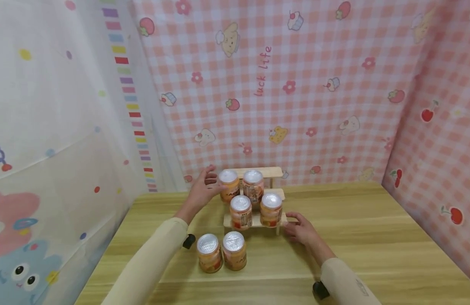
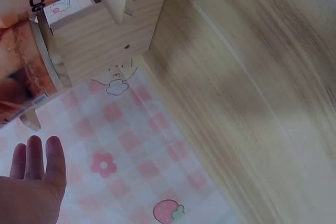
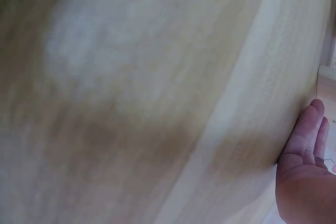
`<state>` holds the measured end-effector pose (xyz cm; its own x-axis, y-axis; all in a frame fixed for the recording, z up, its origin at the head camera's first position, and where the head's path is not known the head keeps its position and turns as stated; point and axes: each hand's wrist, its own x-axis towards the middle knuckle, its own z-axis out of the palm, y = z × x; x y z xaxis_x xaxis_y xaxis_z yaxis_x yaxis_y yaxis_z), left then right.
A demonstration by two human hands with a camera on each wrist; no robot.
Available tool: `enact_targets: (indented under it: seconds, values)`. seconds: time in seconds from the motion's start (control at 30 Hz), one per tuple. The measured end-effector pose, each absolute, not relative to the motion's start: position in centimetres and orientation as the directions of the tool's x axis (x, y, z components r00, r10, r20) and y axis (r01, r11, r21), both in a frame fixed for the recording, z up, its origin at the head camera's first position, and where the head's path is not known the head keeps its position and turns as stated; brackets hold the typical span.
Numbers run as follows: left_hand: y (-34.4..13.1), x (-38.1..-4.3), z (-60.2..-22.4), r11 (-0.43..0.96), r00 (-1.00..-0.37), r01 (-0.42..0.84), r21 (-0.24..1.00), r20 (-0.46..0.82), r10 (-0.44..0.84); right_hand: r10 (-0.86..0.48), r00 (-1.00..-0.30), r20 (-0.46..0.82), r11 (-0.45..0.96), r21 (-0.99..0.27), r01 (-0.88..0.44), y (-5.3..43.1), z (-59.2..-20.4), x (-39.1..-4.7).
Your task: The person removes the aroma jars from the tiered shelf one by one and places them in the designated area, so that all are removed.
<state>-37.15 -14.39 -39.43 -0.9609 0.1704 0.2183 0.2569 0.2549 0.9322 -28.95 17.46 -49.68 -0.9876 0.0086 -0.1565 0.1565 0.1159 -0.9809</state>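
Note:
A small three-step wooden rack (image 1: pixel 271 172) holds orange cans with silver lids. On its middle step are a left can (image 1: pixel 229 190) and a right can (image 1: pixel 254 190). Its lowest step carries a left can (image 1: pixel 241 216) and a right can (image 1: pixel 271 214). My left hand (image 1: pixel 203 189) is beside the middle step's left can, thumb at its side and fingers extended; in the left wrist view the fingers (image 2: pixel 34 158) look relaxed. At the right end of the lowest step is my right hand (image 1: pixel 301 231), fingertips right at the board, fingers loosely bent.
Two more cans, a left one (image 1: pixel 209 254) and a right one (image 1: pixel 234 252), stand side by side on the wooden table (image 1: pixel 357 254) in front of the rack. A pink checked cloth (image 1: pixel 280 110) hangs behind it, with other printed cloths at both sides.

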Motion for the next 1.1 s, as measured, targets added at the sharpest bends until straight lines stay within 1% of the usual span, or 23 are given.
enact_targets:
  seconds: [0.1,0.3,0.5,1.1]
  values:
    - [-13.9,-37.1,-39.5,0.256,-0.96,0.255,0.932,0.213,0.183,0.005,-0.987,-0.16,0.119,-0.98,0.159,17.5,-49.7,-28.7]
    - [-13.2,-37.1,-39.4,0.284,-0.948,0.293,0.913,0.238,0.213,0.004,-0.987,-0.161,0.112,-0.981,0.16,17.5,-49.9,-28.8]
    - [-12.7,-36.5,-38.6,0.305,-0.942,0.3,0.904,0.23,0.246,0.001,-0.987,-0.161,0.118,-0.98,0.16,17.6,-49.9,-28.8]
    - [-12.7,-37.2,-38.5,0.407,-0.958,0.272,0.872,0.203,0.205,-0.015,-0.987,-0.162,0.115,-0.981,0.159,17.5,-49.8,-29.2]
